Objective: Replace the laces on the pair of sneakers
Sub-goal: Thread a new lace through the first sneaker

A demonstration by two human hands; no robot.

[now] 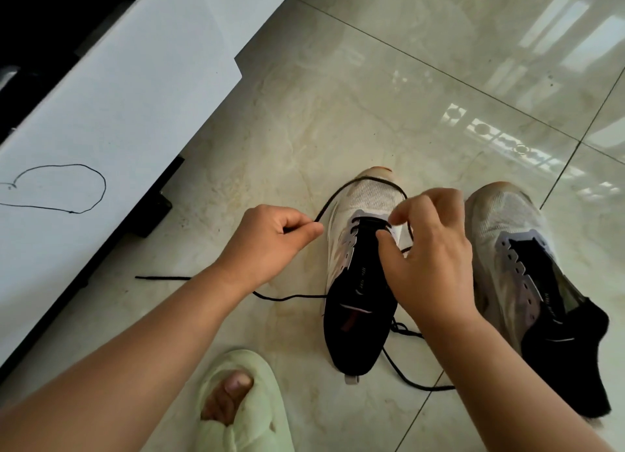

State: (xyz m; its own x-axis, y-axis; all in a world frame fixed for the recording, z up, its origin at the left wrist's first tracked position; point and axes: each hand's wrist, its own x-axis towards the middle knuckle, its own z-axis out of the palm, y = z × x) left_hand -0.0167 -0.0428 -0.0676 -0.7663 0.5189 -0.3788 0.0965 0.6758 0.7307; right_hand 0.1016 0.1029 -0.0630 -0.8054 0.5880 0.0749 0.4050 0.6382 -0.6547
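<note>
On the tiled floor (372, 89) stand the two sneakers, toes away from the person; the left sneaker (363, 265) has a black lace (338, 198) passed across its lowest eyelets, while the right sneaker (527, 275) sits just beside it with bare eyelets. The left hand (270, 242) pinches the lace between thumb and curled fingers, drawing a loop out over the toe; the right hand (429, 248) hovers at the lower eyelets, fingers bent as if pinching — whether it actually holds the lace I cannot tell. The lace looks thin, limp and light — best taken near its stiff tip for threading; the mesh upper should give softly, so steadying the shoe by the eyelet row seems wise. Loose lace trails round the heel and could snag; a white cabinet (118, 96) bounds the left, a foot in a green slipper (236, 407) sits near, and open floor lies ahead.
</note>
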